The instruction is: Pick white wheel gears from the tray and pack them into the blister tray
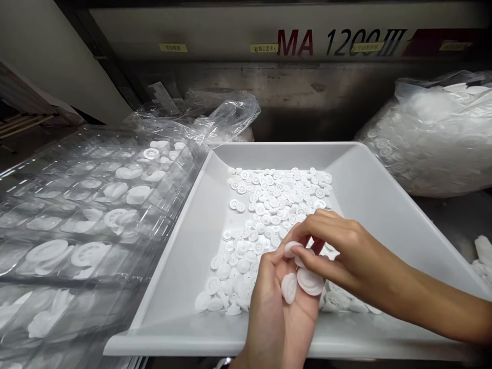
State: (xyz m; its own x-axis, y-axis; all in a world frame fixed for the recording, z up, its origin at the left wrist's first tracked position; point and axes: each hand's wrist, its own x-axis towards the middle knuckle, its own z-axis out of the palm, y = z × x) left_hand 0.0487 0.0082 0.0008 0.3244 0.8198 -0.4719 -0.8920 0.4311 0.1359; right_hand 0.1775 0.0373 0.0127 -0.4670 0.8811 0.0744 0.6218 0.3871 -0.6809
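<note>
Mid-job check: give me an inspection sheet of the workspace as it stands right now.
Surface: grey tray with sloped walls, set in front of a machine.
Job's things: white discs lie loose in the tray, spread from its middle to the near edge.
Clutter: clear blister trays at left, some pockets holding discs; crumpled clear bag behind; filled bag of white parts at right.
Grippers: left hand cups a few discs in its palm; right hand pinches one disc above them.
Cables: nothing seen.
Surroundings: machine panel lettered MA 1200 III, with yellow labels.
</note>
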